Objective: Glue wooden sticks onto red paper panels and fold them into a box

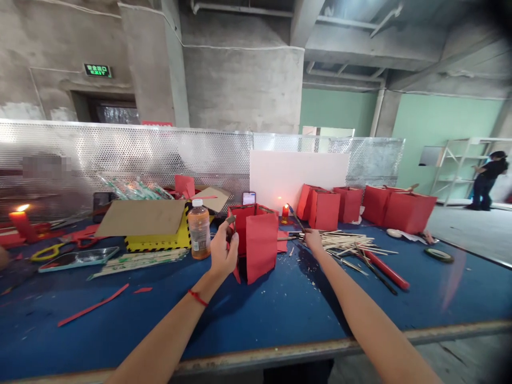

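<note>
My left hand is closed on the left edge of a red paper box, which stands upright, open at the top, with dark strips along its upper rim. Between the fingers of my right hand is a thin dark stick, slanting up to the left. Its tip is beside the flame of a lit red candle; whether it touches the flame I cannot tell. A loose pile of thin wooden sticks lies just beyond and to the right of this hand.
A bottle stands left of the box, near a yellow carton. Yellow scissors and another lit candle are at far left. Several red boxes line the back right, with a tape roll and red rod nearer.
</note>
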The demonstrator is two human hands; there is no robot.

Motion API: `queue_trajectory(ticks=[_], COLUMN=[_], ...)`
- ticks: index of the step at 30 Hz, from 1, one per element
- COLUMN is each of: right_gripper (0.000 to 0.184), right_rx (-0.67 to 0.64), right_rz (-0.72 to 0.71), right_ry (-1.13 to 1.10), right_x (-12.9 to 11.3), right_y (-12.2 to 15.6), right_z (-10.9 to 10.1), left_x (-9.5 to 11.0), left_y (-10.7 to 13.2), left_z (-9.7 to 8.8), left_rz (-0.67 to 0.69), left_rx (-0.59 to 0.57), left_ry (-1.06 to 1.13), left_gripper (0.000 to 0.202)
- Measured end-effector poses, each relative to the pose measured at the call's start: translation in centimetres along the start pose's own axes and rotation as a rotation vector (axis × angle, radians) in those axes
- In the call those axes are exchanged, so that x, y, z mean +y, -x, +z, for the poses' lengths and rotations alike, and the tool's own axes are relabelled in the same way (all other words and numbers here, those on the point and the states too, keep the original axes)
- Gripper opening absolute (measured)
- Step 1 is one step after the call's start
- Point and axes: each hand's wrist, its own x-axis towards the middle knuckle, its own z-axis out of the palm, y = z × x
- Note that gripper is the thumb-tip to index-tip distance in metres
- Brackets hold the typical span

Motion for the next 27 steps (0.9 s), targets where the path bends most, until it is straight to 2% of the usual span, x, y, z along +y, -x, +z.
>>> queue_trajectory(ticks=[10,16,22,27], right_gripper=[0.029,0.028,0.029,0.031], right_rx=[-0.016,-0.022,-0.029,-0.017], right_rz=[0.038,0.033,0.109,0.182], right_ry=[-0.033,-0.084,-0.172,-0.25], right_x=[-0.7,-0.3,0.3,-0.4], right_y=[0.7,0.4,-0.1,0.6], right_z=[-0.6,0.0,0.2,-0.2], left_x=[-0.6,-0.3,-0.2,-0.3], left_y=[-0.1,-0.1,0.0,0.0], left_z=[0.0,-0.1,-0.1,0.0], left_rz=[-0.037,-0.006,0.0,0.002], left_rx=[0.074,0.08,0.079,0.062], left_ry=[-0.047,-0.053,-0.05,-0.051], left_gripper=[0.036,0.034,0.034,0.038])
